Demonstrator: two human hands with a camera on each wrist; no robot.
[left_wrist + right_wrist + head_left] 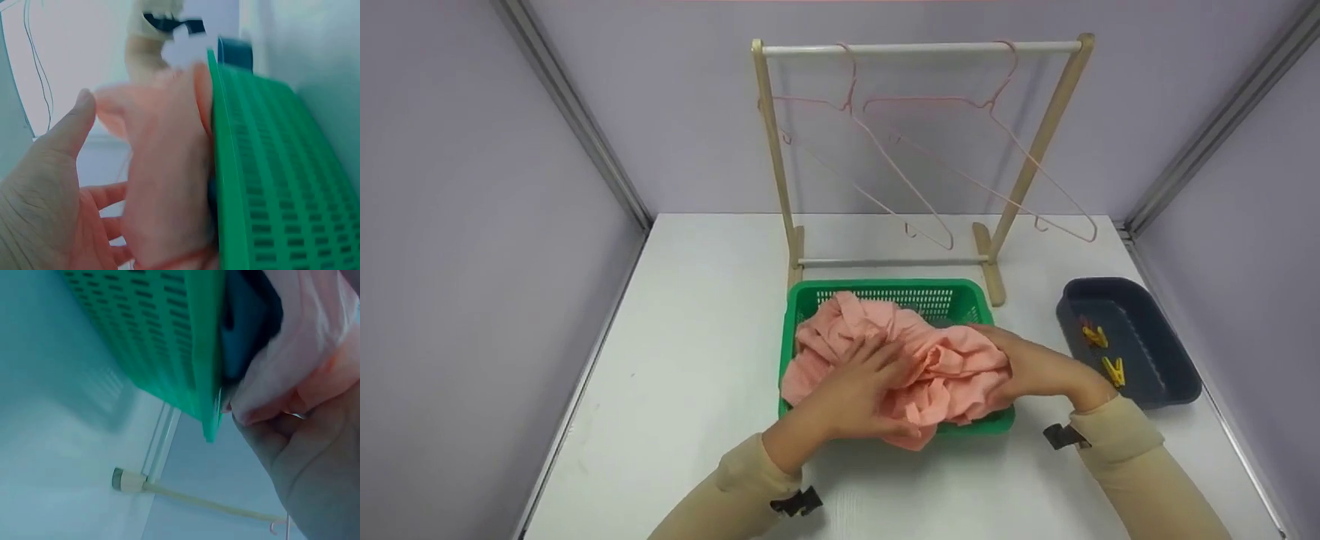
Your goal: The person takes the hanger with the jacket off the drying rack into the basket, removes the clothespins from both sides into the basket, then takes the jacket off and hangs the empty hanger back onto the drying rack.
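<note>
Gathering pink cloth (915, 360) from green basket (885, 294), near table's front edge; left hand (855, 390) w/ relaxed fingers pressing on top, right hand (1031, 367) grasping cloth at basket's right rim. Next move prob. needs firmer two-hand pinch & straight lift clear of rim. Head view alone shows rack (919, 49), hangers (900, 161), tray (1170, 375) w/ pegs (1114, 370); wrist views only cloth overhanging basket wall.

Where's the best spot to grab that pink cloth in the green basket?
Probably the raised, bunched folds on top of the pink cloth, coming from above: it is heaped over the green basket rim, and both the left hand and right hand already rest there.
</note>
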